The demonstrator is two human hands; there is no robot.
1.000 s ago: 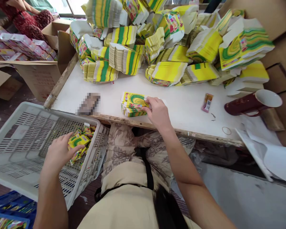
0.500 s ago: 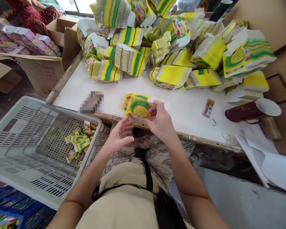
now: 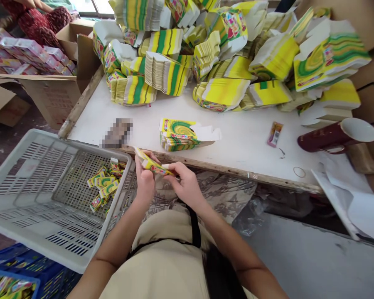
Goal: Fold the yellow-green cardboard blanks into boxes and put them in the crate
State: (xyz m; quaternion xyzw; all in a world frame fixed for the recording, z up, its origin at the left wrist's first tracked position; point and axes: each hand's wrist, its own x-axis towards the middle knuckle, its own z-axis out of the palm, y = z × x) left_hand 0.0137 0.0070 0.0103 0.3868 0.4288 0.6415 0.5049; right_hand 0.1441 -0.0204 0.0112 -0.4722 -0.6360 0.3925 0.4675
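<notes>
The yellow carton has just come away from the stack, so both our hands are occupied near the table: left hand gripping one end, right pinching the other (small packs lie in our crate)

No wording can be read: the lettering on the yellow-and-green printed cardboard cartons, the dark red cylindrical mug and the open brown cardboard box is too small, faint or blurred, as is the print on the small pink-and-orange sachet.
</notes>
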